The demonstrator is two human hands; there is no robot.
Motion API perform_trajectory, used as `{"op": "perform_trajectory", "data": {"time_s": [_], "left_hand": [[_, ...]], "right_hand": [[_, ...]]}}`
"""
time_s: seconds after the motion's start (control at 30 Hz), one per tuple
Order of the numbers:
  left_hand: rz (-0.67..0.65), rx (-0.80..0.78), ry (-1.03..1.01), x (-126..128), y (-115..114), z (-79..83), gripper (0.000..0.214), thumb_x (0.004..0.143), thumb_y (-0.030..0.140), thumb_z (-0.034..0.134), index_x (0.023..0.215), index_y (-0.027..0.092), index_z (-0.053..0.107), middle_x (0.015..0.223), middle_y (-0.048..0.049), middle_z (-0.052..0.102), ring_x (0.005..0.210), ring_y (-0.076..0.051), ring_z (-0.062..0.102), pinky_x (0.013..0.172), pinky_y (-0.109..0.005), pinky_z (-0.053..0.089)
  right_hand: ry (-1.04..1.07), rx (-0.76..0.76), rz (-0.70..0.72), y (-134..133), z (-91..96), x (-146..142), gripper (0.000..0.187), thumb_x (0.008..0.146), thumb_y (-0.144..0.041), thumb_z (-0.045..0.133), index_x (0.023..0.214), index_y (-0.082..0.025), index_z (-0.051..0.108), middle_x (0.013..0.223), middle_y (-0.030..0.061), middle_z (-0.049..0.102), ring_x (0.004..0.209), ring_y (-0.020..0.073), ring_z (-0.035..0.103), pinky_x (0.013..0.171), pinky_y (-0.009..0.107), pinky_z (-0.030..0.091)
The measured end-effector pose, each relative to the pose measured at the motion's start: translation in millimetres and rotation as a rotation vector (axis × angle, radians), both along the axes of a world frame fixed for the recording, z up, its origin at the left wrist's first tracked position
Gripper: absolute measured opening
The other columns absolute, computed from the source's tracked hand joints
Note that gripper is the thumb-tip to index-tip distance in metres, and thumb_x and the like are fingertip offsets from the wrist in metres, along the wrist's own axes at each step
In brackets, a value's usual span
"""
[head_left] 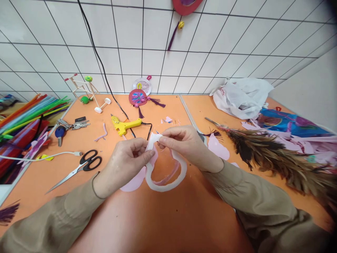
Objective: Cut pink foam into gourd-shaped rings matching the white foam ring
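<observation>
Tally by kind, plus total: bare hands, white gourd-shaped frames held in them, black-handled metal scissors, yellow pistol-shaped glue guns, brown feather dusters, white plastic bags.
Bare hands (left hand, right hand): 2
White gourd-shaped frame: 1
Black-handled metal scissors: 1
Yellow glue gun: 1
Brown feather duster: 1
White plastic bag: 1
Total: 7
</observation>
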State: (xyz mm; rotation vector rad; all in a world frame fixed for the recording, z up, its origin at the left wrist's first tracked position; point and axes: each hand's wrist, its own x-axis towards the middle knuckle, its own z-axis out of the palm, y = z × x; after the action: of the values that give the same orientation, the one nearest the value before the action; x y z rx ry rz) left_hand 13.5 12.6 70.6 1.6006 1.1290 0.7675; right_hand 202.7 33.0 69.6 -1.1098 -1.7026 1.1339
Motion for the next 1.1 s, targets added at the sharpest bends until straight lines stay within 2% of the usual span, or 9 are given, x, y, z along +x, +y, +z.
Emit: {"op": "perform_trajectory", "data": {"time_s": [0.1,0.2,0.43,0.6,0.8,0.93,1.1], "left_hand": [[-0.024,-0.043,-0.029,-2,3,3.2,0.019,0.082,0.028,0.060,0.067,0.016,0.062,0.059,0.0001,0.063,0.055,-0.012,0.057,0.054,-0.024,0.046],[-0.069,-0.152,-0.097,-5,6,3.6,0.019,0.082,0.027,0.062,0.067,0.016,0.063,0.058,0.0002,0.063,0.054,-0.011,0.057,0.053,-0.022,0.046],[-0.095,-0.316,-0.244,-9,12,-6.1,0.022,0.083,0.032,0.067,0.068,0.015,0.066,0.060,0.0008,0.064,0.055,-0.009,0.057,0.054,-0.019,0.046],[-0.126,-0.353,-0.271,-8,10,-4.8,0.025,0.088,0.032,0.061,0.071,0.014,0.068,0.068,-0.0024,0.070,0.063,-0.012,0.065,0.064,-0.023,0.051],[-0.127,-0.327,-0.292,-5,8,-2.3,0.014,0.088,0.027,0.060,0.087,0.015,0.068,0.071,-0.0022,0.072,0.063,-0.014,0.067,0.064,-0.026,0.052],[-0.101,-0.236,-0.264,-3,6,0.6,0.015,0.086,0.026,0.060,0.083,0.015,0.069,0.070,-0.0030,0.071,0.065,-0.014,0.065,0.065,-0.027,0.052],[0.029,-0.120,-0.202,-2,3,-1.7,0.012,0.081,0.025,0.066,0.079,0.014,0.072,0.071,-0.0036,0.071,0.065,-0.014,0.063,0.059,-0.023,0.048]], "right_hand": [[0.024,-0.024,0.000,0,-1.5,-2,0.019,0.078,-0.028,0.063,0.062,-0.018,0.066,0.065,0.0026,0.067,0.064,0.0142,0.059,0.059,0.027,0.046],[0.073,-0.094,0.022,2,-3.1,-3,0.018,0.076,-0.029,0.065,0.062,-0.017,0.066,0.064,0.0024,0.066,0.064,0.0147,0.060,0.060,0.028,0.046],[0.168,-0.198,0.085,6,-6.5,-1,0.025,0.077,-0.029,0.064,0.055,-0.016,0.062,0.060,0.0006,0.061,0.062,0.0123,0.055,0.063,0.028,0.044],[0.162,-0.198,0.084,8,-11.3,-1,0.024,0.078,-0.028,0.065,0.056,-0.016,0.063,0.061,0.0010,0.063,0.064,0.0131,0.057,0.064,0.028,0.046],[0.047,-0.061,0.000,4,-10.8,-3,0.018,0.078,-0.026,0.063,0.063,-0.016,0.067,0.064,0.0026,0.066,0.064,0.0145,0.060,0.060,0.028,0.046],[-0.037,0.110,-0.015,-1,-7.5,-4,0.018,0.079,-0.021,0.060,0.064,-0.016,0.067,0.063,0.0015,0.065,0.061,0.0123,0.058,0.057,0.025,0.044],[-0.053,0.337,-0.018,-5,-4.0,-4,0.017,0.080,-0.019,0.061,0.066,-0.016,0.069,0.062,0.0002,0.064,0.057,0.0098,0.055,0.055,0.023,0.043]]}}
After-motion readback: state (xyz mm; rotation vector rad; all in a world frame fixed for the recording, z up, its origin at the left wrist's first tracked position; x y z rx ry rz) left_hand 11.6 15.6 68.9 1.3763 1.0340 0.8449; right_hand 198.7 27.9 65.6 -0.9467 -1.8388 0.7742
